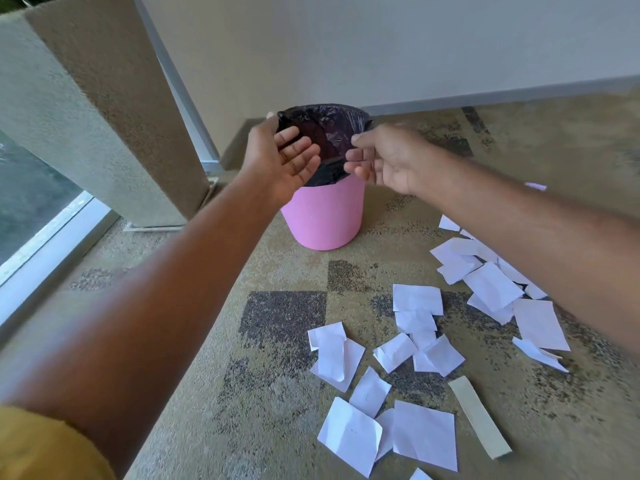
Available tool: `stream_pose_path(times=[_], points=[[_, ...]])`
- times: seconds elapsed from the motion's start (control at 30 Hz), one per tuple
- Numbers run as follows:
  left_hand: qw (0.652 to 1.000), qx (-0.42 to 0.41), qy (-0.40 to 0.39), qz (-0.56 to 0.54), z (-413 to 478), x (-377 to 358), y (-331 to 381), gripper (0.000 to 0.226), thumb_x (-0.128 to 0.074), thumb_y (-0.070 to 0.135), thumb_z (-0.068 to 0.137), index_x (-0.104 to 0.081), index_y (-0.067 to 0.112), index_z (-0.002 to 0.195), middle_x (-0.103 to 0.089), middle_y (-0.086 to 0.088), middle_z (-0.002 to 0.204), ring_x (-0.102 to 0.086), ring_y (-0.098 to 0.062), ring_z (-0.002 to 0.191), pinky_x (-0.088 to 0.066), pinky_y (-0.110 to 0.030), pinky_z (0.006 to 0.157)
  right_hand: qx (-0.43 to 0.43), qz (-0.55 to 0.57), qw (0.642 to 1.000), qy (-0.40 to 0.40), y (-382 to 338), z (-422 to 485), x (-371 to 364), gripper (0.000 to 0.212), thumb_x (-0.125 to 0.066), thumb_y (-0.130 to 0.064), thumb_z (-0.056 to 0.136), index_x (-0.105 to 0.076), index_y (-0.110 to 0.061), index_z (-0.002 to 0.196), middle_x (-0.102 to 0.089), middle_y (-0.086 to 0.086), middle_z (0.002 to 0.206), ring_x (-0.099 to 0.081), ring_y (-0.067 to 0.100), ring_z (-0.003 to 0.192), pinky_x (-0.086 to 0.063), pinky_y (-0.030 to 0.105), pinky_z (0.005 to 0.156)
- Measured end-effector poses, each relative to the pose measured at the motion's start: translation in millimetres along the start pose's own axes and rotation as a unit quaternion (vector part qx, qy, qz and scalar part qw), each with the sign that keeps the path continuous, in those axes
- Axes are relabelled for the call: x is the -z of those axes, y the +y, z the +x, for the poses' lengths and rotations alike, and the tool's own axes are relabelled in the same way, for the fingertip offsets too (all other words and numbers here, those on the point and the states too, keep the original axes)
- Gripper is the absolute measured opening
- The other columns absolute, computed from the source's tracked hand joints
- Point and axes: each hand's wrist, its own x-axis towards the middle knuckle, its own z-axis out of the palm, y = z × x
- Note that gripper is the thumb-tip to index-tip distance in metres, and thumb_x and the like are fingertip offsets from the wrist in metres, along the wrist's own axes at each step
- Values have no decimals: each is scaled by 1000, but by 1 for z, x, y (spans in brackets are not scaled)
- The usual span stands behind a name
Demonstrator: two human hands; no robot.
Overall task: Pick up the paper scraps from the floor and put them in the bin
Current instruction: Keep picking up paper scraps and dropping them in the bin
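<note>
Many paper scraps (pixel 419 341): white, torn, lying loose and overlapping on the carpet to the right of the bin and nearer the camera; not yet gathered.
Bin (pixel 325 216): pink, upright on the carpet close to the wall, lined with a black plastic bag (pixel 329 129). The interior was too dark to tell whether any scraps were inside.
Left hand (pixel 287 157): held over the bin's mouth, palm up, fingers straight, empty.
Right hand (pixel 384 157): at the bin's right rim, fingers loosely extended and slightly blurred; no paper was seen in it.
Progress: judged well short of complete, as the bulk of the litter was on the floor.
Other litter: one beige cardboard strip (pixel 479 417) lay just beside the nearest scraps.
Surface: short-pile carpet (pixel 194 341), tan with dark speckled squares.
Room: a plain beige wall (pixel 346 46) with a grey baseboard, a rough-textured pillar (pixel 86 98) at left, and a floor-level window (pixel 34 202) beside it.
Clothing: a yellow sleeve (pixel 45 445) on the left arm.
</note>
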Motion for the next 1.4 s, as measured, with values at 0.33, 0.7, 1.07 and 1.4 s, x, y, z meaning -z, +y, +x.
stream_pose_path(times=[0.33,0.7,1.07,1.4], points=[[941,88,-48,324,-53,74,-129,31,-67,31,102,-68,7,122,-75,-16,119,-70,-22,94,-61,-39,83,-88,-203,975,-22,100,-46,63,10,-67,-2,99,-72,-6,106,-72,8,82,-59,11,54,-45,23,46],[695,44,-98,711,-74,131,-240,133,-89,64,70,-9,28,169,-17,-16,172,-12,-43,159,-28,-62,123,-115,-392,902,-138,171,-83,67,14,-75,-4,91,-74,-7,105,-78,10,91,-68,14,61,-50,24,50],[599,5,-68,798,-73,139,-266,119,-91,55,71,-20,26,162,-32,-11,156,-32,-33,144,-50,-58,109,-63,-488,843,-215,205,-91,64,18,-83,-9,89,-72,-11,103,-68,1,85,-63,18,72,-53,34,60],[640,-31,-56,766,-67,141,-269,60,-82,24,84,-55,17,137,-50,-11,131,-53,-31,123,-54,-43,97,183,-747,559,-309,240,-112,58,45,-73,-7,87,-54,-13,128,-56,6,121,-57,29,112,-52,45,82]])
